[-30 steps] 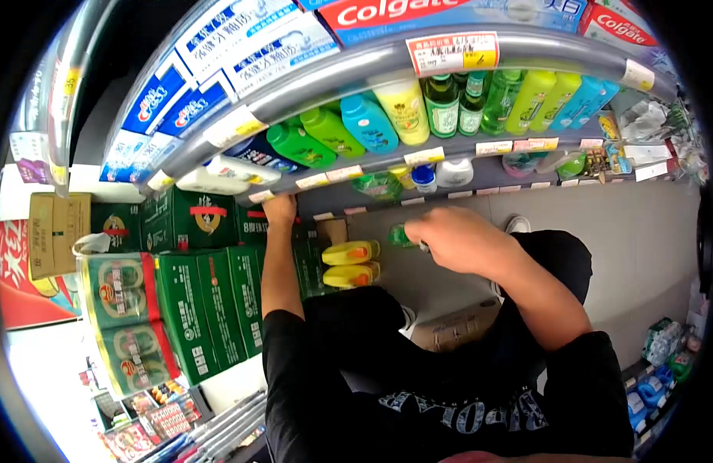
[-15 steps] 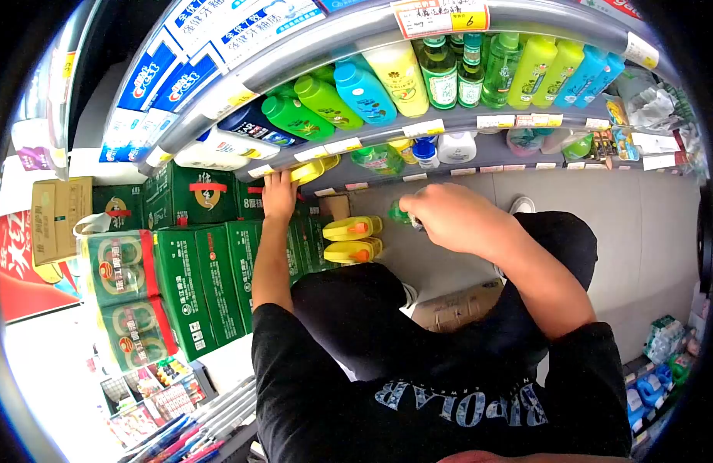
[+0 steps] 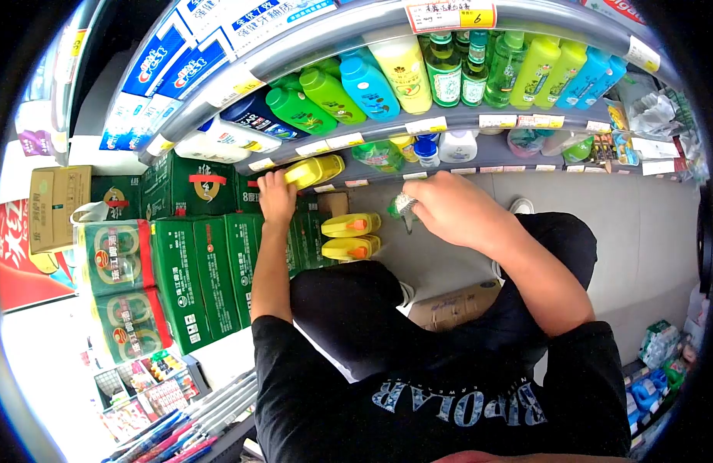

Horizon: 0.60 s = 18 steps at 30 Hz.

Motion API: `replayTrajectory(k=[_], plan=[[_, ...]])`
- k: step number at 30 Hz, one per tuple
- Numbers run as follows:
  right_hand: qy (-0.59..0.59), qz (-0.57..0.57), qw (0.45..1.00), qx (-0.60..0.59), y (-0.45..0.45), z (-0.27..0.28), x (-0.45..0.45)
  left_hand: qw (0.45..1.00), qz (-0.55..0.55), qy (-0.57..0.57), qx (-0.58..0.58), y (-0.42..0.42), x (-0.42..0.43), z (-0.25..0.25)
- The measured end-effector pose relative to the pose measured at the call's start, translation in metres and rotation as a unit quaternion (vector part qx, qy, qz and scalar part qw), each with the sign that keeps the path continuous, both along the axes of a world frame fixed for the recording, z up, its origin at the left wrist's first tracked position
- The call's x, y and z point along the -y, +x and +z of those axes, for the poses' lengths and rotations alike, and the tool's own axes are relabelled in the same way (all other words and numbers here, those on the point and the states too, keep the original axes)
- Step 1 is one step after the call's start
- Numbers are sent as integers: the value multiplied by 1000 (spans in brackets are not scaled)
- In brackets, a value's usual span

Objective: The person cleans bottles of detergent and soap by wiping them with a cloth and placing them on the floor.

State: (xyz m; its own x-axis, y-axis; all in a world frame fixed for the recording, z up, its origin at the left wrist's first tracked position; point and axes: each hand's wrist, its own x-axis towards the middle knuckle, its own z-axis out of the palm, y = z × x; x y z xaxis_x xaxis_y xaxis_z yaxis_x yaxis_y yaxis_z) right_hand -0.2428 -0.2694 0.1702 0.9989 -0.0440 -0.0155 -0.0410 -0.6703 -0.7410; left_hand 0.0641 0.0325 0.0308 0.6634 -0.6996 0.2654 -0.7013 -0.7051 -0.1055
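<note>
Pinching a yellow bottle (image 3: 318,170) in my left grip (image 3: 278,199), a green item (image 3: 402,205) in my right grip (image 3: 452,208), I had two more bottles (image 3: 347,224) unheld between.

Yellow bottle (image 3: 316,170) emerged, left fingers (image 3: 271,181) drawn back

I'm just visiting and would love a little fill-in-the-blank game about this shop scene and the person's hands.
The person's ____ hand touches a yellow plastic bottle.
Beside the stacked green cardboard boxes are ____ more yellow plastic bottles with orange parts.
The large patterned letters on the black T-shirt spell ____.
The blue-and-white cardboard boxes at upper left carry the brand name ____.

Missing words: left; two; BIPOLAR; Crest.
</note>
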Motion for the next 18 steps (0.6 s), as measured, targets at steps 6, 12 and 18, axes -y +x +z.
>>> replayTrajectory(k=[6,12,18], plan=[[92,-78,993,10,1,8,2,994,-50,-60,79,-19,-11,54],[298,-173,939,-1,9,9,-2,988,-103,-92,63,-70,-5,140],[715,-72,695,15,14,-2,-1,982,-9,-172,-81,-122,22,219]])
